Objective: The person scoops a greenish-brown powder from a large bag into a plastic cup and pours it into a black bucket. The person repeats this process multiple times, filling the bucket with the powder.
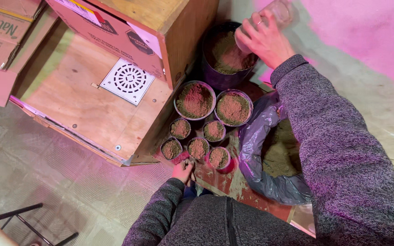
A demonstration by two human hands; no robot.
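Gripping a clear cup (280,12) in my right hand (264,40), I held it over the dark soil bucket (222,75). My left hand (183,170) rested loosely curled just below the small filled pots (199,148), holding nothing. Tipping the cup off-centre risked soil spilling beside that bucket.

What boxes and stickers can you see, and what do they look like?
Brown cardboard box: top left corner, printed flap.
Black oval sticker: on the wooden crate's pinkish side panel.
Yellow-and-red rectangular label: top edge of that panel.
Grey plastic bag: right of the soil-filled pots, open.
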